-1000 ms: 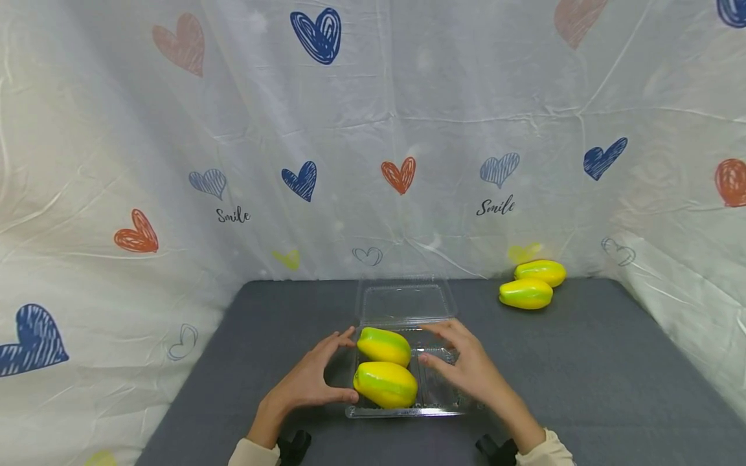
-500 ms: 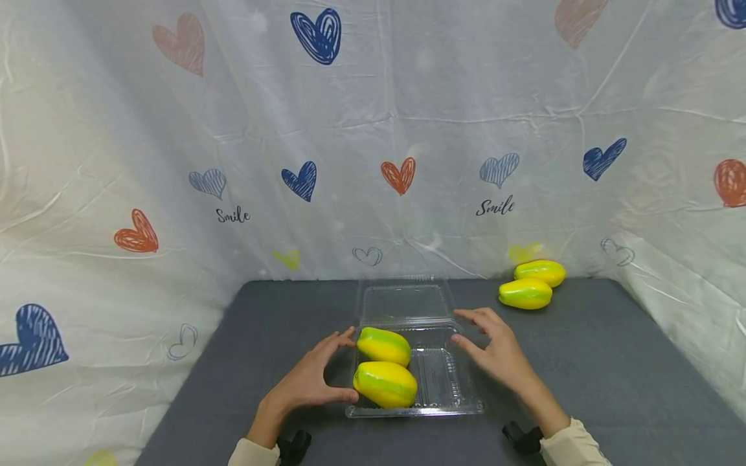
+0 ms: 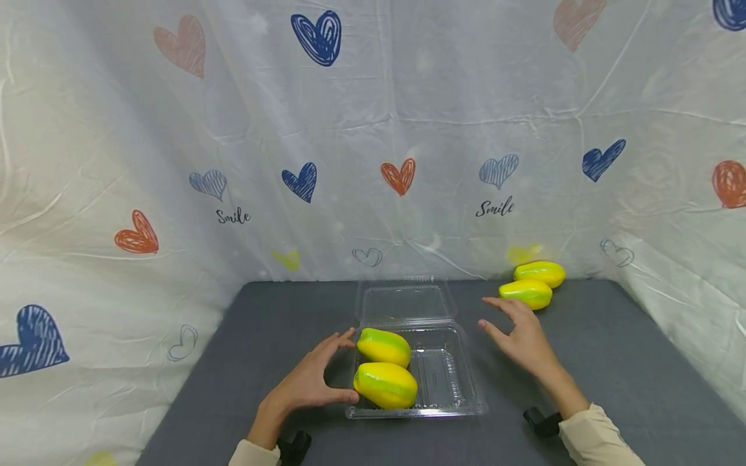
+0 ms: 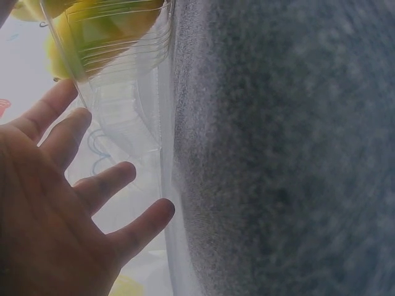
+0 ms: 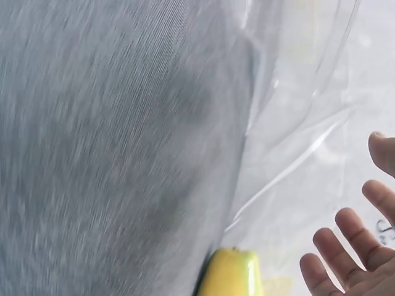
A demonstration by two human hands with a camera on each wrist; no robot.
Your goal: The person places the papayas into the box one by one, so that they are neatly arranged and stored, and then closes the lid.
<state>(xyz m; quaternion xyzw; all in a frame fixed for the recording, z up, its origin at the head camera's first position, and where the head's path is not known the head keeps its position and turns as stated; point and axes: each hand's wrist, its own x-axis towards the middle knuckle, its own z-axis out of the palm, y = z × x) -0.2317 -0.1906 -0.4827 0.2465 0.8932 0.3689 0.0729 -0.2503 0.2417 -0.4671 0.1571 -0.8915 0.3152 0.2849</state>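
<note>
Two yellow-green papayas lie in the left half of a clear plastic clamshell container [image 3: 445,382], a far papaya [image 3: 383,347] and a near papaya [image 3: 385,386]. Its lid [image 3: 406,303] is folded back flat behind it. My left hand [image 3: 315,375] is at the container's left side, fingers spread and thumb by the near papaya. In the left wrist view, its fingertips are at the clear wall. My right hand [image 3: 527,343] hovers with nothing in it, just in front of two more papayas at the back right, a front papaya [image 3: 526,294] and a rear papaya [image 3: 541,274].
A grey cloth covers the table [image 3: 280,323]. White curtain [image 3: 443,142] with printed hearts hangs behind and around it. Black wrist straps show at both wrists, the right strap [image 3: 542,422] being nearer the table's right side.
My right hand has moved from over the container's right half rightward and away from me, toward the two back papayas. The left hand and the container have stayed in place.
</note>
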